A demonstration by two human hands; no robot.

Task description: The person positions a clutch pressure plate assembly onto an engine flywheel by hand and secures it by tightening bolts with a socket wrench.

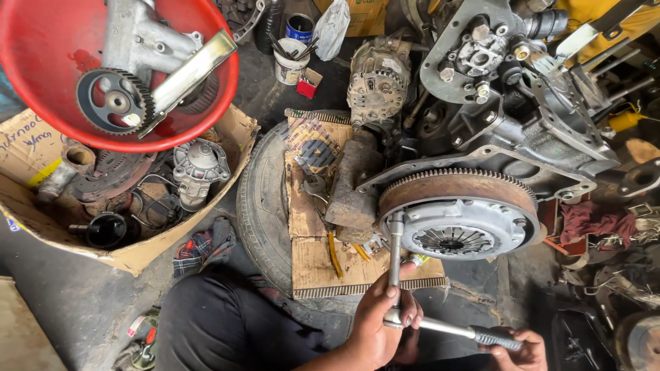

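A long steel socket wrench with an L-shaped handle (394,261) stands on the rim of the grey round clutch pressure plate (455,233), bolted to the rusty toothed flywheel (457,187). The left hand (379,317) wraps its fingers tight around the wrench's elbow, while the right hand (517,347) closes on the knurled handle end. The engine rests on a black rubber tyre (261,199) padded with brown cardboard (316,264).

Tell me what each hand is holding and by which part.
Both hold one ratchet wrench: the left hand grips its head, where the extension bar rises toward the clutch cover; the right hand grips the knurled handle end.
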